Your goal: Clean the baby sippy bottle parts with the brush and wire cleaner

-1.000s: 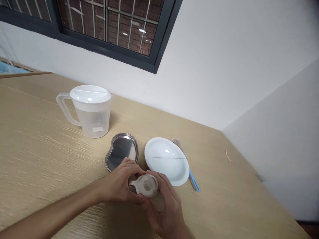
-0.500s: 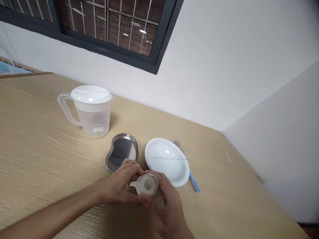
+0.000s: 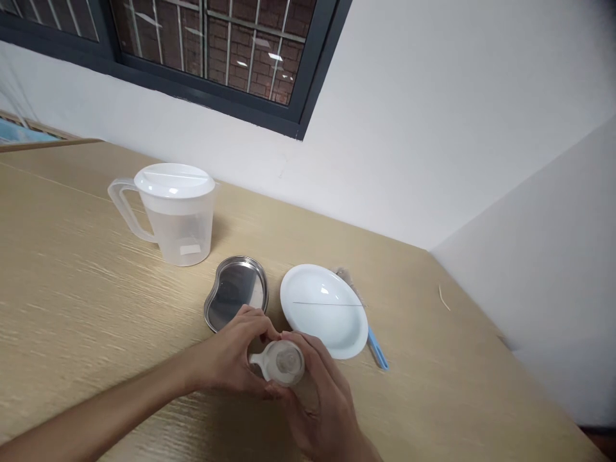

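Note:
A small clear round container with a tab [image 3: 283, 363] is held between both hands just above the wooden table [image 3: 72, 301]. My left hand [image 3: 231, 359] wraps its fingers round the container's left side and tab. My right hand [image 3: 322, 398] curls round its right side from below. What is inside the container is too small to make out. A kidney-shaped steel tray [image 3: 235, 300] lies just behind my left hand. A white plate [image 3: 323, 309] lies behind my right hand.
A clear plastic jug with a white lid [image 3: 176, 215] stands at the back left. A blue-handled brush [image 3: 373, 340] lies partly under the plate's right edge. White walls meet at the table's far right corner, and a dark-framed window is above.
Both hands stay closed on the small container, which has turned slightly between the fingers. The view has shifted a little.

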`<state>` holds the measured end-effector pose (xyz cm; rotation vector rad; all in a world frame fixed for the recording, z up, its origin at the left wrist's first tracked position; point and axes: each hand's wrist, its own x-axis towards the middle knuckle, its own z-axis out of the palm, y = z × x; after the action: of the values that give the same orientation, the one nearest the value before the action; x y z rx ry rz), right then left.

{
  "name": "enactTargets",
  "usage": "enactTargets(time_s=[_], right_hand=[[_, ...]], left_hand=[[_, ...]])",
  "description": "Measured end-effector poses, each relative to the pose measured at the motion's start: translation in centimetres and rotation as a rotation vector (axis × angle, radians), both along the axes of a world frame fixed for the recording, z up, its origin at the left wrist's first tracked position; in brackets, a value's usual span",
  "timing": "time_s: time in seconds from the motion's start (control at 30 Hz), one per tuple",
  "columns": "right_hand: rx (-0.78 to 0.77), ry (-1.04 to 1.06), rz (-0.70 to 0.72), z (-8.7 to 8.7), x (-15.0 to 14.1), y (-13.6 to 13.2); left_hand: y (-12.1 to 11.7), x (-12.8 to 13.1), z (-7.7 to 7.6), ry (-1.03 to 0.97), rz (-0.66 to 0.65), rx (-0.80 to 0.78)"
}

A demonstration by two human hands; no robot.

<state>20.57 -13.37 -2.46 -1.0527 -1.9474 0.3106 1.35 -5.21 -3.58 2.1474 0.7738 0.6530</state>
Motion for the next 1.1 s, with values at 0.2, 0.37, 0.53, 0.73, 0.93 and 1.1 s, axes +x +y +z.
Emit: enactTargets(time_s=[0.2,0.37,0.53,0.73,0.93,1.1], right_hand=[[-0.125,0.051,0.038,0.9,0.4,0.3],[-0.195,0.086,0.05,1.3,0.2,0.3],[-0.238,0.09,0.049,1.5,0.2,0.4],[-0.129,0.026,0.009,1.1,0.3,0.4],[-0.065,-0.002,0.001,1.0,0.2,0.4],[-0.113,-0.01,0.008,1.8,0.3,0.4]], left_hand=[[-0.1,0.2,0.1,-0.009,-0.001,-0.007],[-0.1,0.2,-0.2,-0.035,-0.004,0.007],[-0.1,0.2,-0.2,-0.045,0.0,0.007],[0.0,0.1,-0.2,-0.026,0.005,-0.029],[0.2,0.1,-0.1,-0.006,0.01,-0.031],[0.1,0.2,0.1,-0.018,0.0,-0.041]])
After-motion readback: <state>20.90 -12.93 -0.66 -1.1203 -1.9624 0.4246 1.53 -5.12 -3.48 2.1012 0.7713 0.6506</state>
